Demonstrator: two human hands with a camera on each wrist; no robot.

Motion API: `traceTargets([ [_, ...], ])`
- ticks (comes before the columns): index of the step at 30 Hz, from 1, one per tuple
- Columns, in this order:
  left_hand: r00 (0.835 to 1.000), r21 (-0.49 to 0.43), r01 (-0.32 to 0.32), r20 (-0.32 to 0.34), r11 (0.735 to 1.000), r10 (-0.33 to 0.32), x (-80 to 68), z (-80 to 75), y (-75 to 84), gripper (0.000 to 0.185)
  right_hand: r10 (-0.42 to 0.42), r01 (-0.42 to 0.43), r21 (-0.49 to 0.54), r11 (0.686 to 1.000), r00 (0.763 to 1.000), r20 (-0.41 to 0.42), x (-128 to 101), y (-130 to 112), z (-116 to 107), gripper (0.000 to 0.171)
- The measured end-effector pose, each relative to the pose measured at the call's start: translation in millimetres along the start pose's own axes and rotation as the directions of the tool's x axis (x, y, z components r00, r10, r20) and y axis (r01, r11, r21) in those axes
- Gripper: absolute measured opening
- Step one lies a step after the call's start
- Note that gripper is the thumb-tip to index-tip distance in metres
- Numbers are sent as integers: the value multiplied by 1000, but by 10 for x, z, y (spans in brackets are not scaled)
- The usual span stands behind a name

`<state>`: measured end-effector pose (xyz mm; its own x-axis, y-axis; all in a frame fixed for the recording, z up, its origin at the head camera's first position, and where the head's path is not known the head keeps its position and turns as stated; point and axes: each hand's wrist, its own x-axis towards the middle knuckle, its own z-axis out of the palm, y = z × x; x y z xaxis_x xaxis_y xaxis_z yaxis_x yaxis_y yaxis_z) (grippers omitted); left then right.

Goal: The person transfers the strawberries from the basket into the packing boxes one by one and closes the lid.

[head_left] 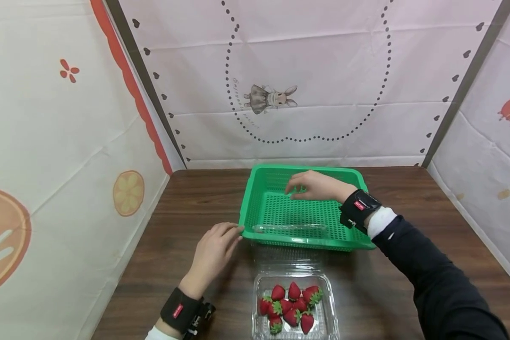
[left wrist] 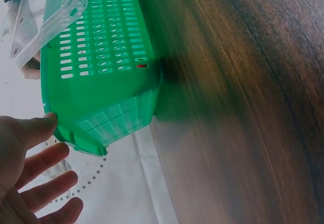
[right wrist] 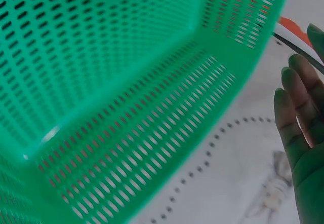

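Note:
A green plastic basket (head_left: 255, 203) with slotted walls stands on the table. My left hand (head_left: 216, 248) is at its near left corner, thumb and fingertips right at the rim and the other fingers spread loosely. Over the inside of the basket hovers my right hand (head_left: 312, 185), fingers loosely bent and holding nothing. In front of the basket a clear plastic clamshell box (head_left: 332, 311) holds several strawberries (head_left: 293, 304). Its raised clear lid (left wrist: 58, 24) overlaps the basket's near side. In the left wrist view, a small red patch (left wrist: 142, 66) shows through a low slot.
The brown wooden table (head_left: 182, 198) extends to both sides of the basket. White printed cloth (head_left: 323, 71) hangs behind it, and more cloth stands at the left and right. Each wrist wears a black strap (head_left: 359, 208).

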<state>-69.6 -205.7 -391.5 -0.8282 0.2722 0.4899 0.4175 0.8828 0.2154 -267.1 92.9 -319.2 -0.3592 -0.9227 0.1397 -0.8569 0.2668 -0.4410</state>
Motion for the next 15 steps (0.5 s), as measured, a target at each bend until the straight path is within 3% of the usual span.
traceTargets([
  [7,1000,-2,27,11,1000,-27,-6,-15,24,27,15,-16,9,1000,991,132,173,82,333,29],
  [15,999,0,45,17,999,-45,5,-6,21,27,-70,57,66,996,973,219,413,141,640,49],
])
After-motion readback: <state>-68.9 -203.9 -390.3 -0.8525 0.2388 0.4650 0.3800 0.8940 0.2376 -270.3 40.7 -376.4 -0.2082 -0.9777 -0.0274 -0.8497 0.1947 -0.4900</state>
